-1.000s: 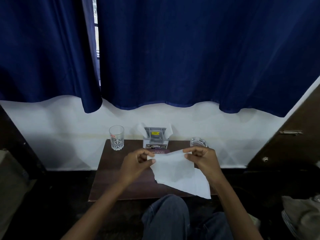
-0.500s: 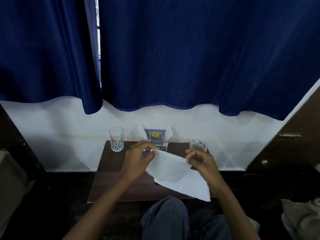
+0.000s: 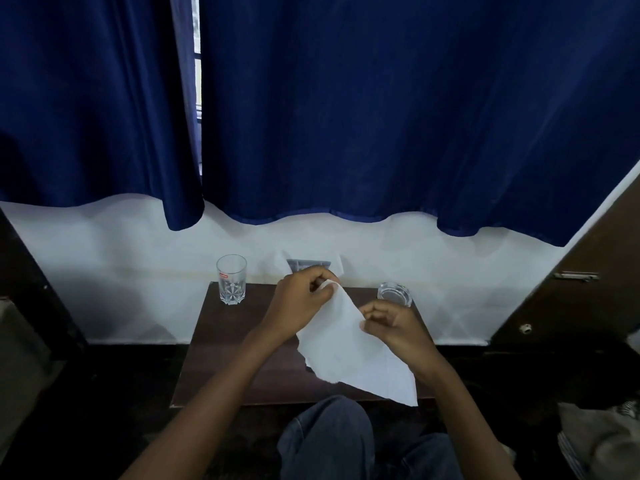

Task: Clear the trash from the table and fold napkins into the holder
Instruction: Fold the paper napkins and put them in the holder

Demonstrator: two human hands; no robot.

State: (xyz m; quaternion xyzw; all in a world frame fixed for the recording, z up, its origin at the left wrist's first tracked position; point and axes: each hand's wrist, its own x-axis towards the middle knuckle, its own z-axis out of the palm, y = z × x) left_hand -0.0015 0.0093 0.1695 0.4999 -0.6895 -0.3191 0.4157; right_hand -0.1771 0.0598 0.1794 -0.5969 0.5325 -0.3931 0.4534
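My left hand (image 3: 301, 303) pinched the napkin (image 3: 346, 348) by its top corner just in front of the holder (image 3: 308, 264), my right hand (image 3: 394, 327) pinched its right edge, the sheet hanging over the counter (image 3: 225, 341). I judged folding was in hand; next, the edges needed matching squarely before slotting it in

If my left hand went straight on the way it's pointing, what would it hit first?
Probably the napkin holder just behind the left hand, which pinches the napkin; the gap between them is hard to judge.
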